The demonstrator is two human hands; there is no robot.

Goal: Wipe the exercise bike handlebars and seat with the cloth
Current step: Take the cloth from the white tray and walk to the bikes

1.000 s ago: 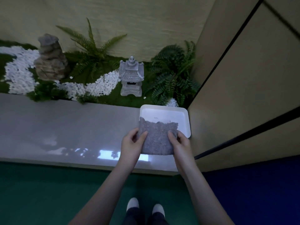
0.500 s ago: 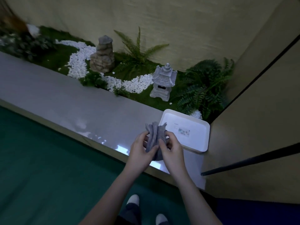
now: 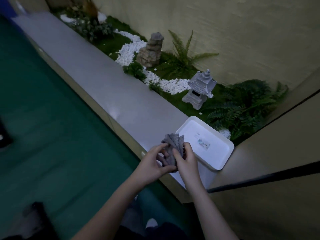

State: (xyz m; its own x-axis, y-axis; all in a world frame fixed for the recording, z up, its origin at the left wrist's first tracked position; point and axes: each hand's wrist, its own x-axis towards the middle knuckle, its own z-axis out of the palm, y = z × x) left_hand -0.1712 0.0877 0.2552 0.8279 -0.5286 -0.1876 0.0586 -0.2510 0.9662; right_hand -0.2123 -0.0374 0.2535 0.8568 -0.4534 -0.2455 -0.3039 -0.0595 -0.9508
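Grey, bunched cloth (image 3: 172, 149) was gripped between both hands over the near edge of the surface (image 3: 103, 87), close to its right end. The left hand (image 3: 152, 163) curled round one side and the right hand (image 3: 186, 159) pinched the other. Just beyond, a white tray (image 3: 204, 144) lay at the right end. Past the far edge stood a stone lantern (image 3: 199, 89) among ferns (image 3: 242, 108).

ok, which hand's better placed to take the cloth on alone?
Left, probably. The left hand wraps the bunched cloth, fingers above and thumb below, with open floor on its side; the right hand grips only its edge beside the tray.
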